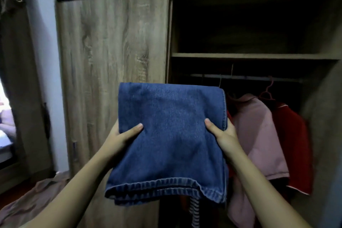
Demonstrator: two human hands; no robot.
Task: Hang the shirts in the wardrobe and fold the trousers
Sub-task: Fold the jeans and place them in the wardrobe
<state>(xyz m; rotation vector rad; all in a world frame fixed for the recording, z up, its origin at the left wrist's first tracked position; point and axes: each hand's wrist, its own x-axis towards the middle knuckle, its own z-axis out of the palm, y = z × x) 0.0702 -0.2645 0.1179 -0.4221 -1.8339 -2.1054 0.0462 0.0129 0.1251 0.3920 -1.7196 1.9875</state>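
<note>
Folded blue denim trousers (170,135) are held up flat in front of the open wardrobe (255,55). My left hand (122,137) grips their left edge, thumb on top and fingers hidden underneath. My right hand (222,135) grips the right edge the same way. Inside the wardrobe, a pink shirt (259,135) and a red shirt (294,146) hang from the rail (246,77). The trousers cover the lower middle of the wardrobe opening.
The wardrobe's sliding wooden door (111,61) covers its left half. A dark shelf sits above the rail. A brownish garment (33,201) lies at the lower left. A striped cloth (195,213) hangs below the trousers. A curtain (16,79) hangs at the far left.
</note>
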